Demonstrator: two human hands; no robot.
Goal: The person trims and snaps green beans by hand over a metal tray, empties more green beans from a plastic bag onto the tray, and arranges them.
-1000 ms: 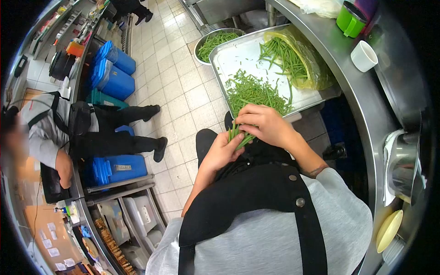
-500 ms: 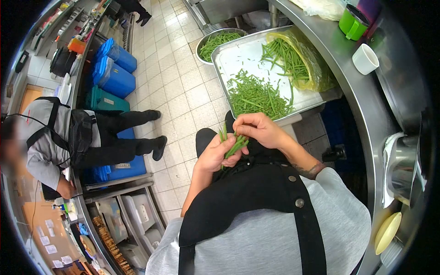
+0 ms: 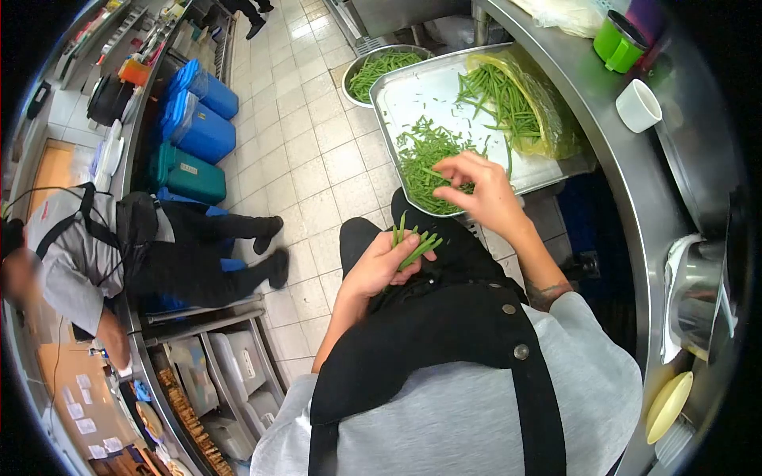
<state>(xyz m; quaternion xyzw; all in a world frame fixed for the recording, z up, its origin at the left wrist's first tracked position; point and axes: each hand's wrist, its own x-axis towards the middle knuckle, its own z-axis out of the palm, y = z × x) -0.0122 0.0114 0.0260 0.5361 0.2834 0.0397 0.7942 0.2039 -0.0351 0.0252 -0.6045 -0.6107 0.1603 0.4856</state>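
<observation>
My left hand [image 3: 382, 266] is closed round a small bunch of green beans [image 3: 414, 247] above my lap. Over the near edge of a metal tray [image 3: 394, 89] hovers my right hand [image 3: 479, 186], its thumb and fingers apart with nothing visible between them. Beneath it lies a heap of short green bean pieces [image 3: 422, 152]. Farther back on the tray, long whole green beans [image 3: 500, 95] spill from a yellowish plastic bag [image 3: 556, 119].
Beyond the tray stands a metal bowl [image 3: 347, 89] holding more green beans. A steel counter [image 3: 583, 103] curves along the right, bearing a green mug [image 3: 617, 47] and a white cup [image 3: 638, 106]. At left a co-worker [image 3: 87, 238] stands by another counter, near blue bins [image 3: 202, 127].
My right hand has left the bunch and moved up and right over the tray, its fingers parting. My left hand keeps the beans. The co-worker has shifted slightly.
</observation>
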